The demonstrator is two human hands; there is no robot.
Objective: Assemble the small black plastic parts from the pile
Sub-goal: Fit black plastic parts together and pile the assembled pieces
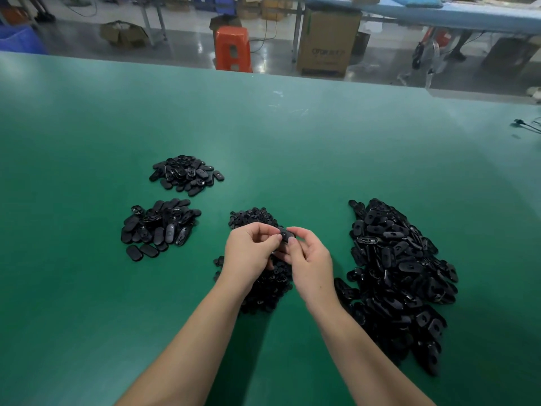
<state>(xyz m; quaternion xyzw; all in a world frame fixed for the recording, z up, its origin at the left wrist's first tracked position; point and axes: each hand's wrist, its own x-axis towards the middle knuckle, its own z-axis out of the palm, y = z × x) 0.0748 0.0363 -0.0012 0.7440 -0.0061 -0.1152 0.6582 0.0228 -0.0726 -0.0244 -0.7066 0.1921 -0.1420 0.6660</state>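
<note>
A small black oval plastic part is held between both hands over the middle of the green table. My left hand pinches it from the left with curled fingers. My right hand grips its right end between thumb and fingers. Directly under the hands lies a pile of small black flat pieces, partly hidden by them. A large heap of black oval shells lies to the right.
Two smaller piles of black oval parts sit to the left, one nearer and one farther back. Beyond the table's far edge stand an orange stool and a cardboard box. A cable lies at the right edge.
</note>
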